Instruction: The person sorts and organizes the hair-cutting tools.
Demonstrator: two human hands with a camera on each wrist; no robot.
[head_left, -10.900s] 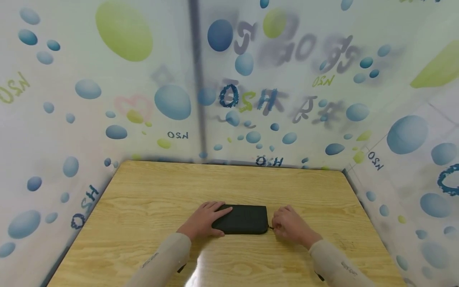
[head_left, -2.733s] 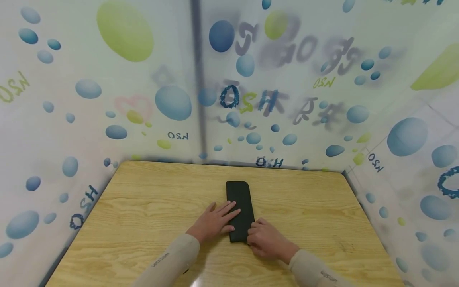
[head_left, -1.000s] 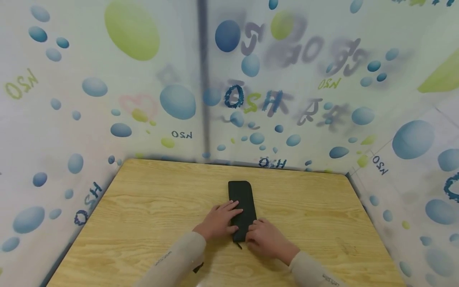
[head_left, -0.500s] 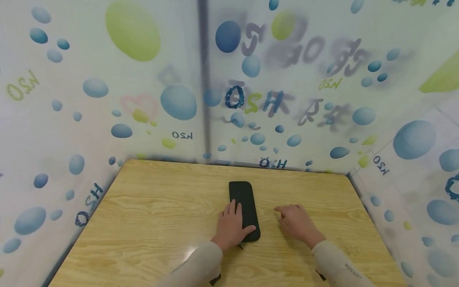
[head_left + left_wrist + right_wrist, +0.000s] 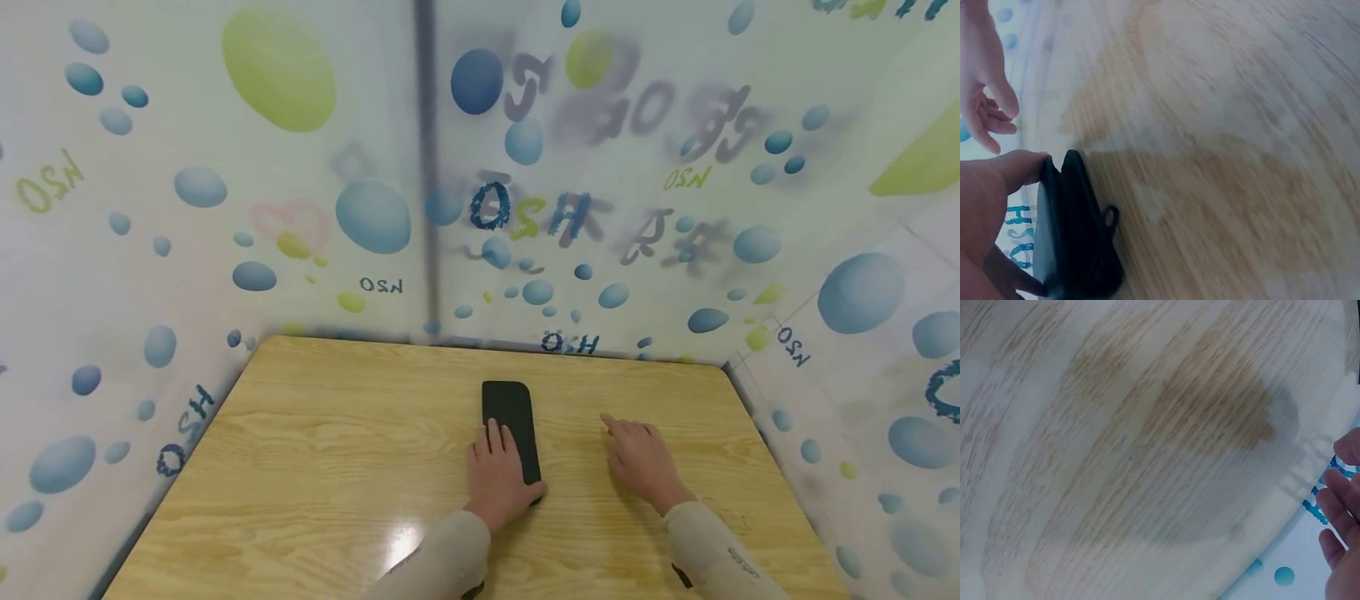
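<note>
A long black zip wallet (image 5: 511, 405) lies lengthwise on the table. My left hand (image 5: 498, 483) grips its near part from above, fingers along the top and thumb at the right edge. In the left wrist view, the wallet (image 5: 1079, 250) shows a narrow gap between its two covers at the near end. The thumb tip is right at the upper cover's corner, and a small zip pull (image 5: 1110, 219) sticks out at the side. My right hand (image 5: 641, 462) hangs to the right of the wallet, holding nothing, with its index finger extended and the others loosely bent.
The wooden table (image 5: 337, 433) has a glossy light patch near the left forearm. Patterned walls with blue and green dots (image 5: 372, 217) enclose its back and both sides.
My right hand has left the wallet's near right edge and moved right. The left hand has turned and slid further over the near part, its thumb now at the right edge.
</note>
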